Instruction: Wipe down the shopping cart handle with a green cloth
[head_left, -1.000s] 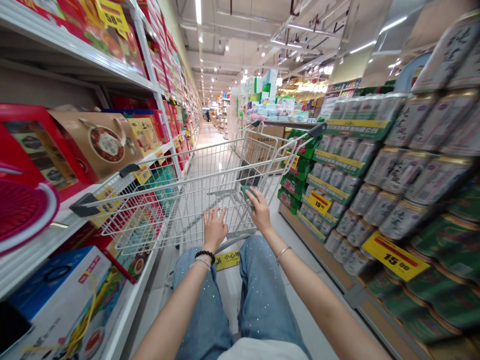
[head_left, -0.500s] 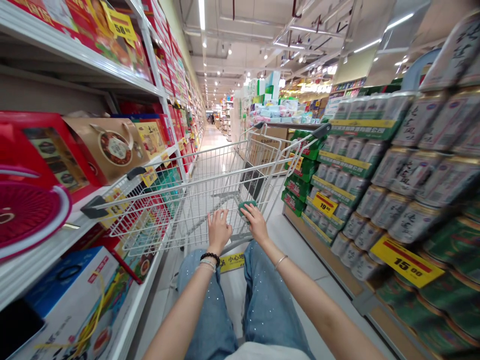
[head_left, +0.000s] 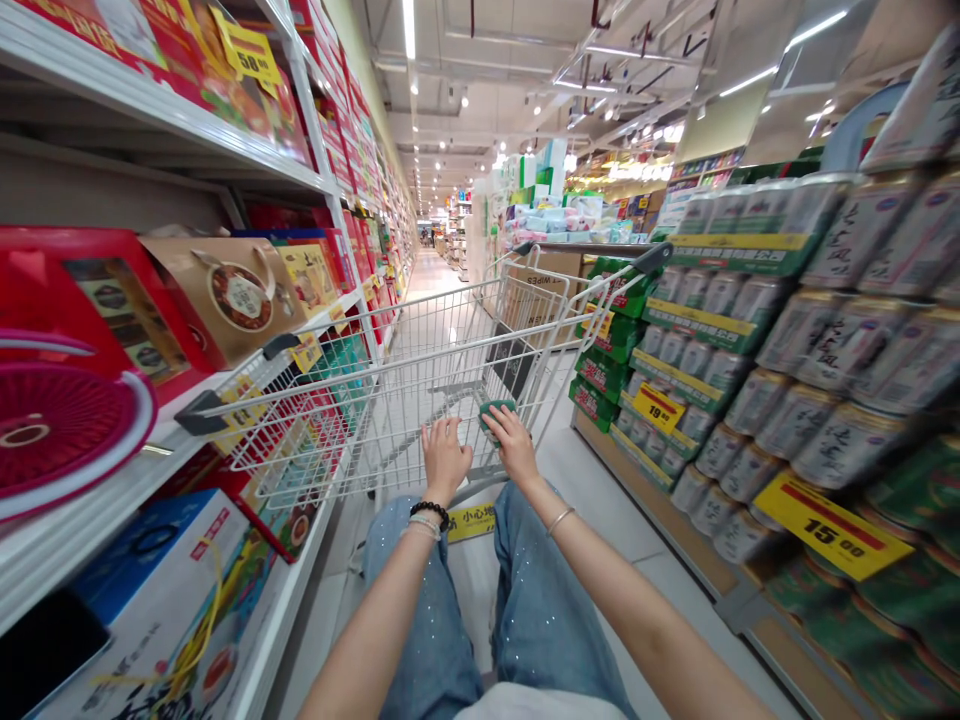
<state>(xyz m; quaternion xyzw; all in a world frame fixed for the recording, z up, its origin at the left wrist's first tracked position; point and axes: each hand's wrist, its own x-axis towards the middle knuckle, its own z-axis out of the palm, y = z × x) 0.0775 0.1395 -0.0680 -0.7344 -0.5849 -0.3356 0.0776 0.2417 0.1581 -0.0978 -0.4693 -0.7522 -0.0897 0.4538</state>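
Observation:
A wire shopping cart [head_left: 390, 385] stands side-on across the aisle in front of my knees. My left hand [head_left: 446, 462] is at the cart's lower wire side, its fingers hooked over the wires and the thumb out to the right. Just to its right, my right hand [head_left: 512, 445] presses a dark green sponge [head_left: 493, 408] against the wires, the fingers laid over it. Part of the sponge is hidden under those fingers. The basket's far wires and the floor show through the mesh.
Shelves [head_left: 187, 110] with gift boxes line the left. Stacked beer cans [head_left: 757, 430] with yellow price signs stand on a low platform at right. A yellow floor sign [head_left: 472, 522] shows between my knees. Behind the cart are a carton [head_left: 570, 275] and piled packs.
The whole view has shifted slightly, moving the scene a little to the right. Both hands stay at the cart side, with the sponge still under my right fingers.

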